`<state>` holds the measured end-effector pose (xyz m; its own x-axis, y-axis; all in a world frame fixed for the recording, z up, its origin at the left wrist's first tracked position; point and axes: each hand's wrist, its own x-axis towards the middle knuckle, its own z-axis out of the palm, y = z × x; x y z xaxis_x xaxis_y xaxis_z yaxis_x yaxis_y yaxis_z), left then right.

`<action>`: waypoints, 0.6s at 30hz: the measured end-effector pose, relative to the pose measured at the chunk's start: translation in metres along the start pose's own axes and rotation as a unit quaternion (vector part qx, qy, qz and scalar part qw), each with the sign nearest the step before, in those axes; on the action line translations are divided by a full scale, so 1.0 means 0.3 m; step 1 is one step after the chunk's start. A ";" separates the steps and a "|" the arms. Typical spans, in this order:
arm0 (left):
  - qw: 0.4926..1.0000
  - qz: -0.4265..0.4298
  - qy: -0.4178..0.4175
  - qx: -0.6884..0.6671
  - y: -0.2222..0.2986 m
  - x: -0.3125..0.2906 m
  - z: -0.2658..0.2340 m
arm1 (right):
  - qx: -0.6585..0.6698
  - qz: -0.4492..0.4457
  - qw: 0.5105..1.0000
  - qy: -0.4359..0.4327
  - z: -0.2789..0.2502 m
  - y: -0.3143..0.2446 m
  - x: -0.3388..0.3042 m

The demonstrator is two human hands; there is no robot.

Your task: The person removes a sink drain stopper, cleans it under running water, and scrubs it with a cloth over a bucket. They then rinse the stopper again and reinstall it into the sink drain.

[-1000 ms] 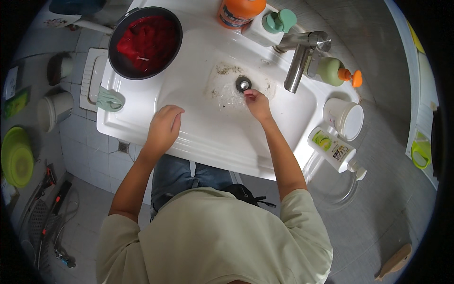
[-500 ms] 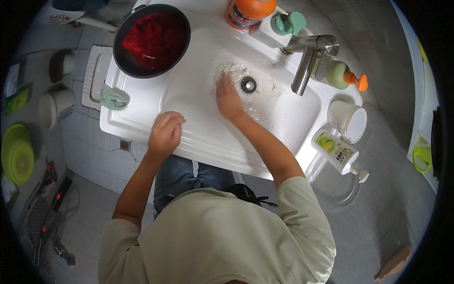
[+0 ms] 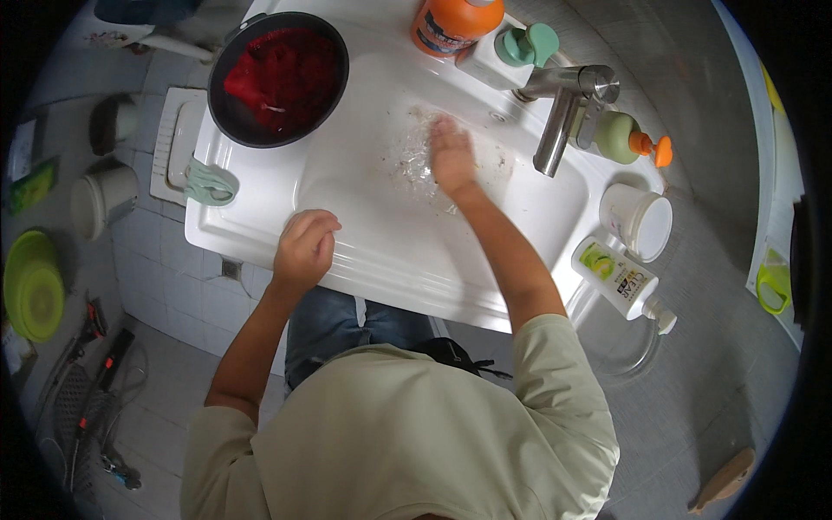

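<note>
My right hand [image 3: 453,158] is flat in the white sink [image 3: 537,212], fingers stretched out and slightly blurred, over the drain, which it hides. Shallow water with small dark specks [image 3: 412,165] spreads beside that hand. At the front rim my left hand [image 3: 305,249] is loosely curled, with nothing visible in it. Beyond it, on the left part of the sink top, a dark round pan [image 3: 218,91] holds wet red cloth [image 3: 282,78]. A metal faucet [image 3: 555,134] reaches over the basin from the right; no stream shows under it.
Along the back stand an orange bottle [image 3: 455,26], a white pump bottle with green top [image 3: 494,61] and a green bottle with orange pump [image 3: 620,137]. At right are a white tub [image 3: 637,221] and a white bottle [image 3: 615,277]. A green cloth [image 3: 210,182] hangs over the left rim.
My right hand has moved right across the basin, from left of the drain to over it. The water around it has spread and thinned. My left hand stays almost still.
</note>
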<state>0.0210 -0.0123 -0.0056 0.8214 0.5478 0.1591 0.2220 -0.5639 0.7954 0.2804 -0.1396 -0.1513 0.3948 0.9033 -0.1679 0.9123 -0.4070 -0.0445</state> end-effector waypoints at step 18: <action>1.000 0.004 0.015 0.005 0.005 0.000 -0.002 | 0.163 0.069 0.984 -0.001 -0.047 0.045 -0.110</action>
<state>0.0212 -0.0128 -0.0040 0.8076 0.5606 0.1828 0.2206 -0.5747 0.7881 0.2813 -0.1730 -0.1326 0.5120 0.8362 -0.1967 0.7668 -0.5481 -0.3341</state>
